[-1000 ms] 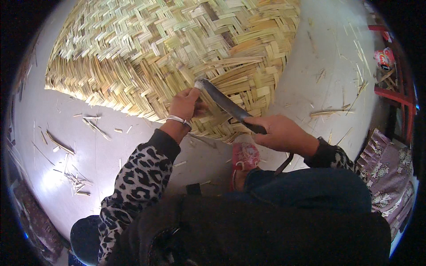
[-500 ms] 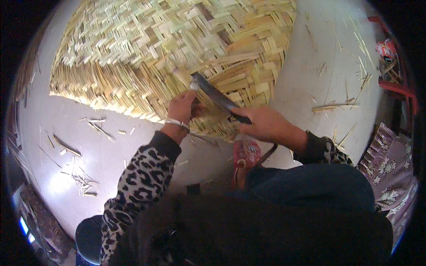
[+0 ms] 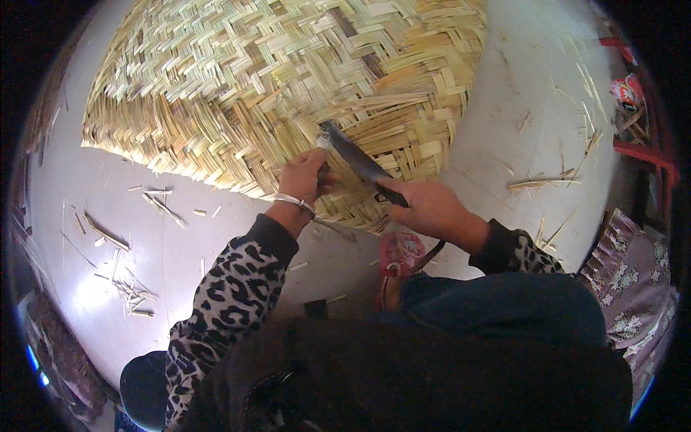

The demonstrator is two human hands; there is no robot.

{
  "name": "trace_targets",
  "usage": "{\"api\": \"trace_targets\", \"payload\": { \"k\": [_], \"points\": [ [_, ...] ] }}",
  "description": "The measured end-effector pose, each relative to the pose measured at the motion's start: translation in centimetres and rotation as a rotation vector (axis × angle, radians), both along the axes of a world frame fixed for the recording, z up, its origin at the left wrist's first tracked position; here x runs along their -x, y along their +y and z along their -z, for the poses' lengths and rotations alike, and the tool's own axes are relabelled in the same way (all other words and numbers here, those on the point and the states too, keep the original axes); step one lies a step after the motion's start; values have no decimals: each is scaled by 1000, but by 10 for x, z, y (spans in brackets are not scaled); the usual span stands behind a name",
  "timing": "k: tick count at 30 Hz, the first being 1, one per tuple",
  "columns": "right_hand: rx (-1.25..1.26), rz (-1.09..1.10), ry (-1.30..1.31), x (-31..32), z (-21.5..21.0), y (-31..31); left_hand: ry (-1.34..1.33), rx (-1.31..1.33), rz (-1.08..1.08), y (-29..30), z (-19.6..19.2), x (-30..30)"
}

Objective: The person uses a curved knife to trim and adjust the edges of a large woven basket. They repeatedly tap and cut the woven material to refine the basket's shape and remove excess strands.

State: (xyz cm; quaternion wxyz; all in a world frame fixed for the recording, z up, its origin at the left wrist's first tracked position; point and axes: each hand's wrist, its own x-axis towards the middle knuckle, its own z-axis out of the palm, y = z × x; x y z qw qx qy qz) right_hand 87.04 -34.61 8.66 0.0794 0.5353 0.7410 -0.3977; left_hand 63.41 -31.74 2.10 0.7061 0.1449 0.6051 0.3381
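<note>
Nearest the body, a pink sandal point(image 3: 397, 261) sits on the pale floor point(image 3: 209, 252), just short of the near edge of the woven bamboo mat point(image 3: 273, 86), which serves as the landmark here.

At that near edge the right hand point(image 3: 432, 209) is clenched round the dark handle of a broad knife point(image 3: 356, 160), whose blade slants up and to the left over the weave. The left hand point(image 3: 306, 178) (a pale bangle on its wrist) lies against the mat beside the blade, its fingers point(image 3: 317, 167) curled down and pinching what looks like a strip end; exactly what they grip is hidden by the blade and the hand itself.

The mat spreads away from the hands across the floor, a large sheet of flat strips in a herringbone pattern, green-yellow to tan. It looks light for its spread, springy rather than stiff, and likely to flex and slide on the smooth floor if tugged. Its loose strip ends at the near edge look sharp and liable to split, so the safer hold would be flat on the woven body just behind the edge, with single strips pinched close to the weave. The knife wants a full fist on its handle, well back from the blade.

Left of the mat's near edge, cut slivers point(image 3: 126, 284) litter the floor; more lie beyond its right side.
</note>
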Motion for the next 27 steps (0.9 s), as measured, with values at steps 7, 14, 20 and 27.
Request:
{"api": "trace_targets", "payload": {
  "k": [7, 14, 20, 27],
  "points": [
    [-56, 48, 44, -1, 13, 3, -43, 173, 15, -5, -1, -16],
    [-32, 3, -7, -3, 7, 13, 129, 18, 42, 23, 37, -18],
    [-93, 18, -7, -2, 11, 10, 310, -132, 409, 16, 9, -8],
    [-87, -75, -85, -8, -4, 11, 975, -467, 697, -4, -4, -19]
  ]
}}
